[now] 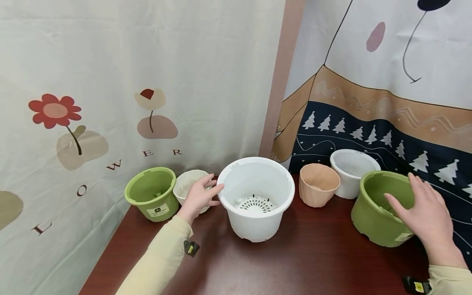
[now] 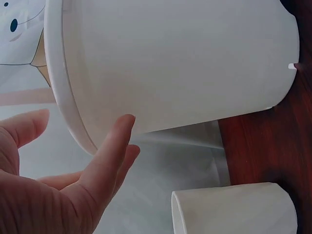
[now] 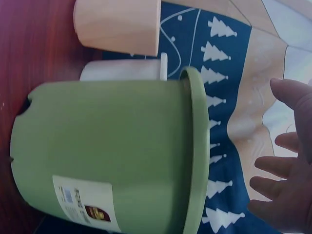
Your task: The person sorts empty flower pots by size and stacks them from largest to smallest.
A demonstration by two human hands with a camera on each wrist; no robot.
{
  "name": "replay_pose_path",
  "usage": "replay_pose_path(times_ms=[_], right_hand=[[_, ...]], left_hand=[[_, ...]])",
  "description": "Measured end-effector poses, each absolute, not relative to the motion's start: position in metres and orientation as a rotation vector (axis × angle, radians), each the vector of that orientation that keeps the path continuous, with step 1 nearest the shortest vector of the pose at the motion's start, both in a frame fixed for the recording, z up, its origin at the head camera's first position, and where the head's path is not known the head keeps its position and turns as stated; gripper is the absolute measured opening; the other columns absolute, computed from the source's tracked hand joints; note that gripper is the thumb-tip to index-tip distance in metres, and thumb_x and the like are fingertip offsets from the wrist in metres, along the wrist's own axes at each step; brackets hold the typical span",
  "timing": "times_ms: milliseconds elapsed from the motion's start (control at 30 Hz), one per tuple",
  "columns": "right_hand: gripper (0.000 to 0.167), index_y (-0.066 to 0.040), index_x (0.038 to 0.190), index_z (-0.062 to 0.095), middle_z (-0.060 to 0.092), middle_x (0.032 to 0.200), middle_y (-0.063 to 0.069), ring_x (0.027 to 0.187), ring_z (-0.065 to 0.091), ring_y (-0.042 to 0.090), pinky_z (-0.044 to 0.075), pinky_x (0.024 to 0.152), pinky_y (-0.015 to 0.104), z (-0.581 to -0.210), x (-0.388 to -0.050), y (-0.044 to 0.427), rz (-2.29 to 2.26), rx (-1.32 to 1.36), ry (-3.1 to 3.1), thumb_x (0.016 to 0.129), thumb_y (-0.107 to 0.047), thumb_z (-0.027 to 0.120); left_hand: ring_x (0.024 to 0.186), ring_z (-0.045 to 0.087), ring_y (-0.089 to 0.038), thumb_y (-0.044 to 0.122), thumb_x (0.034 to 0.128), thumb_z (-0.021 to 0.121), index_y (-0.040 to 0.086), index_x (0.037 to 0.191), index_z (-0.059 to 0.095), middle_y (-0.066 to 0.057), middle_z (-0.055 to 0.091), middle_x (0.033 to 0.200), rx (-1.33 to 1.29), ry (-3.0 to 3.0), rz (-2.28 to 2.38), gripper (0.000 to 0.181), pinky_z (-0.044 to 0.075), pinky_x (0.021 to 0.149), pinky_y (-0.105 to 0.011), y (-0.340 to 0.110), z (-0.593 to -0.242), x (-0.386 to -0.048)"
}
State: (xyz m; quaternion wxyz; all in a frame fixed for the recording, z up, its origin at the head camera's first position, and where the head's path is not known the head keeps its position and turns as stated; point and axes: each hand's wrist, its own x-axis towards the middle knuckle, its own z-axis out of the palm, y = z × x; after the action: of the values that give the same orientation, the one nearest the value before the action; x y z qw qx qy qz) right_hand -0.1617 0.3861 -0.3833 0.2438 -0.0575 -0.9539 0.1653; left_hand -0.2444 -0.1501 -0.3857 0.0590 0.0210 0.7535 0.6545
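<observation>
Cream, softly padded sleeves (image 1: 158, 256) reach over a glossy, reddish-brown table (image 1: 313, 254). The right hand (image 1: 427, 209) is open, fingers loosely spread, just above the rolled rim of a smooth, matt green plastic planter (image 1: 372, 221) with a notched foot and a paper label. The left hand (image 1: 199, 194) is also open and grips nothing, its fingers beside the rim of a big white plastic pot (image 1: 254, 225) at mid-table; whether they touch it, I cannot tell. Radiating slots pierce that pot's round floor. Farther back stand a labelled green pot (image 1: 162, 209), a faceted white pot (image 1: 186, 180), a spirally fluted peach pot (image 1: 313, 196) and a round white pot (image 1: 348, 188), before creased, printed cloth (image 1: 221, 82).
</observation>
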Motion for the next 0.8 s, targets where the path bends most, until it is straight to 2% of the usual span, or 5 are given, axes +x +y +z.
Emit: replay_pose_path(times_ms=[267, 500, 667, 800], right_hand=[[0.088, 0.006, 0.153, 0.017, 0.024, 0.149, 0.038, 0.137, 0.019, 0.057, 0.020, 0.107, 0.070, -0.381, -0.160, 0.400, 0.439, -0.283, -2.653, 0.096, -0.048, 0.056], [0.090, 0.007, 0.153, 0.014, 0.023, 0.147, 0.042, 0.132, 0.021, 0.062, 0.022, 0.103, 0.073, -0.380, -0.160, 0.412, 0.440, -0.338, -2.672, 0.097, -0.051, 0.053], [0.090, 0.010, 0.152, 0.014, 0.025, 0.143, 0.045, 0.124, 0.025, 0.066, 0.024, 0.102, 0.073, -0.381, -0.162, 0.420, 0.428, -0.357, -2.661, 0.097, -0.052, 0.049], [0.089, 0.013, 0.150, 0.016, 0.028, 0.141, 0.046, 0.122, 0.027, 0.066, 0.023, 0.104, 0.071, -0.382, -0.163, 0.425, 0.414, -0.359, -2.638, 0.098, -0.053, 0.047]], left_hand=[[0.126, 0.048, -0.047, 0.006, 0.0977, 0.060, -0.007, 0.153, 0.024, -0.033, 0.036, 0.148, 0.009, 2.152, 2.007, 0.067, 0.058, 0.082, -0.050, -0.150, -0.386, -0.253], [0.121, 0.051, -0.049, 0.001, 0.0985, 0.054, -0.009, 0.152, 0.023, -0.036, 0.039, 0.144, 0.041, 2.105, 2.018, 0.063, 0.058, 0.080, -0.051, -0.149, -0.385, -0.256], [0.106, 0.062, -0.038, -0.002, 0.0982, 0.051, -0.010, 0.150, 0.030, -0.037, 0.042, 0.141, 0.074, 2.091, 2.009, 0.056, 0.058, 0.079, -0.052, -0.150, -0.385, -0.257], [0.095, 0.065, -0.028, -0.004, 0.0982, 0.051, -0.009, 0.147, 0.036, -0.037, 0.044, 0.138, 0.089, 2.087, 2.001, 0.052, 0.059, 0.078, -0.052, -0.150, -0.386, -0.258]])
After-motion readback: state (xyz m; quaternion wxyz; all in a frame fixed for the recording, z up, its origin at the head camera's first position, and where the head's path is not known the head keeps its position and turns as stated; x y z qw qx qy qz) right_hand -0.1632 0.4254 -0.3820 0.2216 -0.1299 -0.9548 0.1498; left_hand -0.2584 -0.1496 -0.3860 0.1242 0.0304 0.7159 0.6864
